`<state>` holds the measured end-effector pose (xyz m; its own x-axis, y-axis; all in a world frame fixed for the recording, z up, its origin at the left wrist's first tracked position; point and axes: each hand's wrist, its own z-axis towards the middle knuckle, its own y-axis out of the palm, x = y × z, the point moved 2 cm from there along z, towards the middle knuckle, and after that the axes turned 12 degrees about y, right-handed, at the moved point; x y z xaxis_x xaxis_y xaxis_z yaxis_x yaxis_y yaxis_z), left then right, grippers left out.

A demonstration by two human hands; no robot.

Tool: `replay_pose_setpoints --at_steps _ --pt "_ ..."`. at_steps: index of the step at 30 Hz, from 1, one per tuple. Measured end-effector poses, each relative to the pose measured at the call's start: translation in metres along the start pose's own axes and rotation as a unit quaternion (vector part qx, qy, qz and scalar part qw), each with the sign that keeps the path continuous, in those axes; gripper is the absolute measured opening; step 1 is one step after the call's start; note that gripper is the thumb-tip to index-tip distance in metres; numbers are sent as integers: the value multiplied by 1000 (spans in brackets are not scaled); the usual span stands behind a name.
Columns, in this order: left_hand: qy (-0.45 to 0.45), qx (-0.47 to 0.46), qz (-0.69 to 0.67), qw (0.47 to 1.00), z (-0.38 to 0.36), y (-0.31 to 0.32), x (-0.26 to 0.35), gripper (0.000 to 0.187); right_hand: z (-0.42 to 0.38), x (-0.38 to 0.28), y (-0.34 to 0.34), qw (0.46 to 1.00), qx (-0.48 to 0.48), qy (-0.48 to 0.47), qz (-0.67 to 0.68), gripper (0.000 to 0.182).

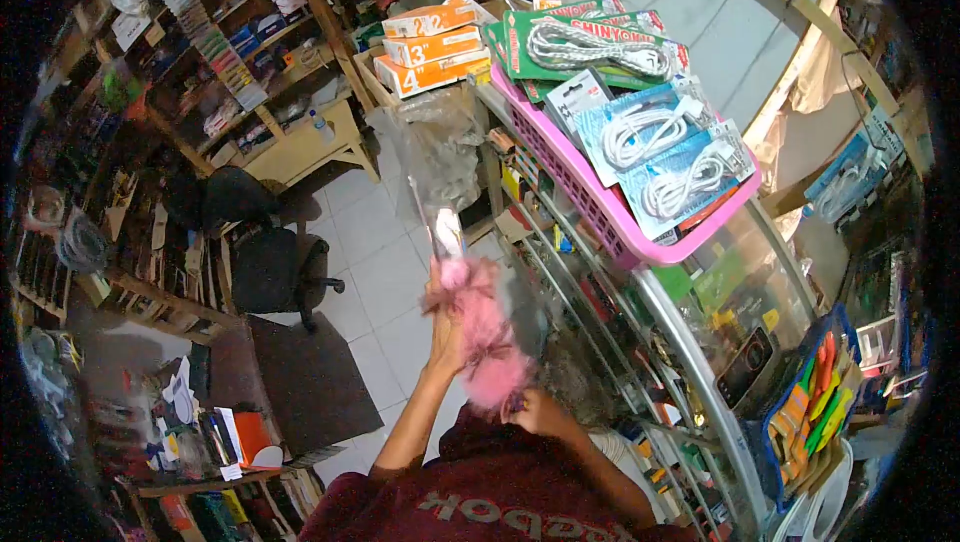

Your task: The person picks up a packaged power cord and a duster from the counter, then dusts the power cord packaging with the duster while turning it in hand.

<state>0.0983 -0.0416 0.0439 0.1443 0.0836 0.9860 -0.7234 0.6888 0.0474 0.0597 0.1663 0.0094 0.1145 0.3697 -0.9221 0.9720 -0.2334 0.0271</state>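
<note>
A pink feather duster is held up in front of the maroon shirt, its fluffy part running from the lower right toward the upper left. My left hand is wrapped round its left side, partly covered by the pink fluff. At the duster's lower end, my right hand is closed on it. A pale, shiny piece shows just above the top of the fluff, close to a clear plastic bag.
A pink basket of packaged cords rests on a glass display case at the right. Orange boxes are stacked behind. A black chair stands on the tiled floor at the left, near crowded shelves.
</note>
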Motion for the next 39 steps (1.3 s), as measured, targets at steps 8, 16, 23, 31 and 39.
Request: replay_pose_setpoints --at_steps 8,16,23,31,39 --pt "60 45 -129 989 5 14 -14 69 0 -12 1 995 -22 37 -86 11" --pt "32 -4 -166 986 0 19 -18 72 -20 -28 -3 995 0 76 -64 7" --pt "39 -9 -224 974 7 36 -5 75 -31 -90 -5 994 11 -83 -73 4" --pt "62 -16 -372 926 7 47 22 79 -31 -85 -13 985 -9 -156 -75 9" --pt "134 -118 -580 795 25 23 64 82 -50 12 -6 990 58 20 -126 21"
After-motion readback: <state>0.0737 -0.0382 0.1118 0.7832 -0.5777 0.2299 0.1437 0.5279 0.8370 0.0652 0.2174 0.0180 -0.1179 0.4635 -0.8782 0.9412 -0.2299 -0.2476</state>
